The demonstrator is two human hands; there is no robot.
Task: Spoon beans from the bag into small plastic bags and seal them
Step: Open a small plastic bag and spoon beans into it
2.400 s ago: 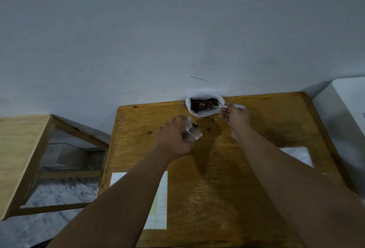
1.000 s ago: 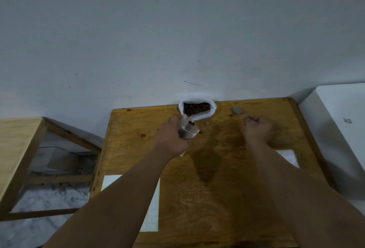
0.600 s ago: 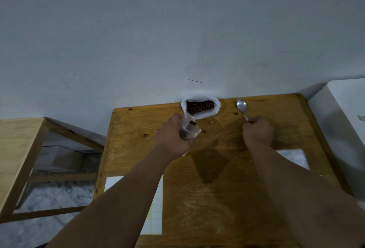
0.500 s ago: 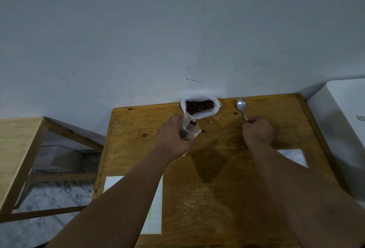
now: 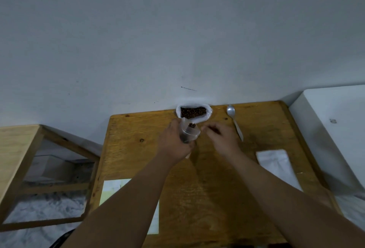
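A white bag of dark beans (image 5: 193, 112) stands open at the far edge of the wooden table (image 5: 207, 184), against the wall. My left hand (image 5: 174, 142) grips a small clear plastic bag (image 5: 190, 132) with a few beans inside, just in front of the big bag. My right hand (image 5: 220, 137) hovers right of the small bag, fingers loosely curled toward its mouth, holding nothing. A metal spoon (image 5: 234, 121) lies on the table to the right of my right hand, bowl toward the wall.
A flat white pouch (image 5: 276, 166) lies on the table's right side and a white sheet (image 5: 112, 190) near the front left. A white unit (image 5: 335, 129) stands to the right, a second wooden table (image 5: 15, 149) to the left.
My right hand has let go of the spoon, which now lies on the table, and moved left toward the small bag. My left hand keeps holding the small bag.
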